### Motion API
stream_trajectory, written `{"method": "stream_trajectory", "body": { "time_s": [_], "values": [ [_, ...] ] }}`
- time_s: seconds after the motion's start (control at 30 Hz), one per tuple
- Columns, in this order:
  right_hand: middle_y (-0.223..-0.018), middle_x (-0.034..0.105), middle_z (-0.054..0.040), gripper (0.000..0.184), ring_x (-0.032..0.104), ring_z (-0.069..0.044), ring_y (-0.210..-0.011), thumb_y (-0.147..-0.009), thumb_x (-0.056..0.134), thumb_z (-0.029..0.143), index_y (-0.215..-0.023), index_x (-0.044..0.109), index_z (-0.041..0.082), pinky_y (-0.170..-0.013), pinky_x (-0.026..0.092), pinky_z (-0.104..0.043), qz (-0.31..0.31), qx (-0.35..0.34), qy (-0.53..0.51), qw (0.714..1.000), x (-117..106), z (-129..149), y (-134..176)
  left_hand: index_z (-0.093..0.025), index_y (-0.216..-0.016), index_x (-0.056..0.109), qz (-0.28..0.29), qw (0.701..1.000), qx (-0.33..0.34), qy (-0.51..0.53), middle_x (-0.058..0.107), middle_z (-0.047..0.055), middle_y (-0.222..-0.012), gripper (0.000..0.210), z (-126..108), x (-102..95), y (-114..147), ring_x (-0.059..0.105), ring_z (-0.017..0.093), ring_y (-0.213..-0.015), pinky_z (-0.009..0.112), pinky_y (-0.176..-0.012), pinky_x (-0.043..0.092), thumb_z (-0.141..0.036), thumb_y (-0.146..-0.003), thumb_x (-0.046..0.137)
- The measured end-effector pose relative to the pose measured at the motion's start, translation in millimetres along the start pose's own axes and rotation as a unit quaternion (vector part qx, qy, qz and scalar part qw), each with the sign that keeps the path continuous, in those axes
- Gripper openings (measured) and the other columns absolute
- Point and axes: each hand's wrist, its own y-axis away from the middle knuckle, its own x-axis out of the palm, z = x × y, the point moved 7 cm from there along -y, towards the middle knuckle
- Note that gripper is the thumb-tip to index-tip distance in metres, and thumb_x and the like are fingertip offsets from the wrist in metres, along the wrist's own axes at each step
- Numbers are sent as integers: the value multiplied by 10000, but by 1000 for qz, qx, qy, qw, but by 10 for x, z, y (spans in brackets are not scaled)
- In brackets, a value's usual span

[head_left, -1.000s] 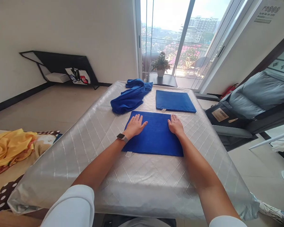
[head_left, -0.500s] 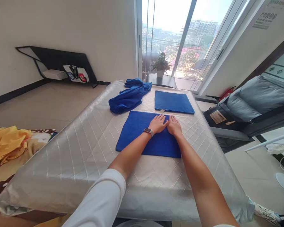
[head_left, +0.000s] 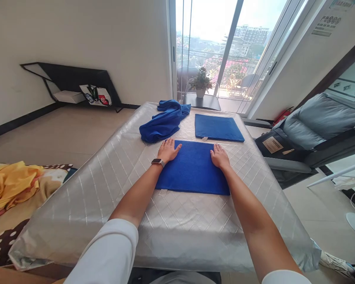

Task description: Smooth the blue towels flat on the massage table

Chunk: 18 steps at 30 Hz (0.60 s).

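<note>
The folded blue cloth [head_left: 192, 171] lies flat under and between both hands. The left hand [head_left: 168, 150], palm down with fingers stretched out, rests at its far left corner; the right hand [head_left: 220, 156], likewise flat and unclenched, rests at its far right corner. A white label [head_left: 163, 192] pokes out on the near side of the left hand. Just beyond the right hand lies a second folded cloth [head_left: 219, 127]; beyond the left, a crumpled cloth [head_left: 162, 123]. A silvery tablecloth [head_left: 115, 185] spreads around both hands.

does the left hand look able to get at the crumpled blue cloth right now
Probably yes: the left hand rests flat at the far left corner of the folded blue cloth, the crumpled blue cloth lies just beyond, and nothing visible stands between them.
</note>
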Motion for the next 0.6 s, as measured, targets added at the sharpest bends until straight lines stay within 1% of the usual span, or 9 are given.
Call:
{"method": "stream_trajectory", "body": {
  "time_s": [0.17,0.3,0.37,0.47,0.6],
  "values": [
    [-1707,238,-115,652,200,-237,-1578,-1070,225,382,-1626,256,43,-1281,162,-389,-6,-6,-3,1000,-18,22,2,-42,-1591,328,-8,1000,-2,-2,308,163,-1676,838,-41,1,7,228,261,-1572,415,-1288,139,-638,-1028,157],
    [-1703,251,-121,618,206,-233,-1576,-1050,268,303,-1611,300,45,-1282,155,-401,-69,-17,14,997,-162,83,106,-41,-1591,330,-6,1000,-3,0,313,161,-1674,829,-53,-19,17,229,264,-1572,412,-1289,136,-629,-1028,173],
    [-1699,263,-117,603,208,-227,-1576,-1049,259,285,-1603,326,55,-1284,145,-415,-80,-28,22,996,-211,115,207,-36,-1589,334,-5,1000,-2,5,315,165,-1673,835,-52,-17,14,231,266,-1571,414,-1290,137,-633,-1026,179],
    [-1693,278,-119,611,224,-241,-1572,-1067,228,336,-1602,335,62,-1277,173,-428,-47,-31,21,998,-186,121,388,-54,-1588,344,-8,1000,-7,12,317,154,-1674,834,-39,-7,6,236,257,-1570,414,-1290,140,-642,-1023,175],
    [-1706,223,-137,659,196,-253,-1580,-1079,206,412,-1622,269,43,-1270,188,-418,-9,-10,20,1000,-78,82,592,-84,-1583,367,-15,1000,-2,13,330,142,-1671,816,-41,-11,10,238,261,-1570,422,-1291,142,-646,-1022,181]
  ]
}}
